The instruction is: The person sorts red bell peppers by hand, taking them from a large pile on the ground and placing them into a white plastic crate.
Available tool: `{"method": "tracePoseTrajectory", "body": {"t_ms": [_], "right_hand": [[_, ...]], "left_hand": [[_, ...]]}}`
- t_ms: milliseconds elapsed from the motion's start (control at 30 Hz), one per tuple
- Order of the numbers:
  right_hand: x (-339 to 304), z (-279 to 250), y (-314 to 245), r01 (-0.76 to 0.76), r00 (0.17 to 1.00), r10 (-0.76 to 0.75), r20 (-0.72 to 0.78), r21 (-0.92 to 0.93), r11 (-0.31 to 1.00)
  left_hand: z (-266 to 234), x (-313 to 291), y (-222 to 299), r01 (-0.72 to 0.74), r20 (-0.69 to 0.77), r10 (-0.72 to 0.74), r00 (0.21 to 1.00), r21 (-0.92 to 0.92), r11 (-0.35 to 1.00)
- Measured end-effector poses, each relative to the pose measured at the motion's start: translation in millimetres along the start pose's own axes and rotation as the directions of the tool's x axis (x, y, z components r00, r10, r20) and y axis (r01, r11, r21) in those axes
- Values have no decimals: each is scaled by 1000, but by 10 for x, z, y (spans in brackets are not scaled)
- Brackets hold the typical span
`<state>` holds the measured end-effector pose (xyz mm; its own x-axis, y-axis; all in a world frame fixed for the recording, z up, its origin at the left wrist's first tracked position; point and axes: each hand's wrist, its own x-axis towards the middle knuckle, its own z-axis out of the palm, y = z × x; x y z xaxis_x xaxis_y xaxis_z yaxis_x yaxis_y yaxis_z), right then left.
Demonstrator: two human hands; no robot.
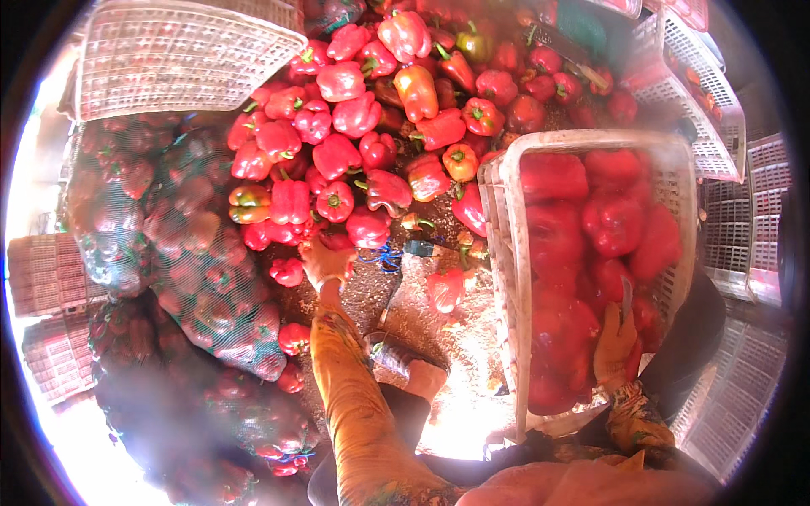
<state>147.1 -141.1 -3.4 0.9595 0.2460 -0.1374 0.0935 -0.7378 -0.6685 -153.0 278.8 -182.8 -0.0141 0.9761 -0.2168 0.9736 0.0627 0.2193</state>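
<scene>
My left hand [325, 263] reaches to the near edge of a large heap of red bell peppers [335, 157]. It touches the peppers there, and its fingertips are hidden among them, so I cannot tell whether it grips one. On the right, my right hand [616, 347] is closed around a small knife [626, 297] with its blade pointing up and away from me. That hand is at the near right part of a pale plastic crate [509, 211] filled with red bell peppers [612, 223].
Green net sacks [190, 228] stuffed with peppers lie along the left. A pale basket [181, 63] stands at the far left, and more crates [692, 93] at the right. A lone pepper [445, 290] and scraps lie on the floor near my sandalled foot [426, 379].
</scene>
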Motion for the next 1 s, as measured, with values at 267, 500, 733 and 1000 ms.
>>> {"method": "tracePoseTrajectory", "body": {"t_ms": [267, 500, 733, 1000], "right_hand": [[-28, -219, -296, 104, 993, -101, 67, -37, 994], [-716, -803, -625, 453, 706, -607, 365, 426, 783], [-891, -1196, -681, 534, 342, -783, 520, 578, 617], [-1045, -1529, -474, 746, 257, -785, 564, 400, 532]], "left_hand": [[-133, -1945, 56, 407, 478, -93, 873, -821, -399], [-976, -3553, 659, 342, 313, 171, 934, -654, -674], [-1449, -4374, 763, 197, 19, 457, 889, -918, -345], [-1526, -4610, 1073, -103, -180, 389, 903, -972, -211]]}}
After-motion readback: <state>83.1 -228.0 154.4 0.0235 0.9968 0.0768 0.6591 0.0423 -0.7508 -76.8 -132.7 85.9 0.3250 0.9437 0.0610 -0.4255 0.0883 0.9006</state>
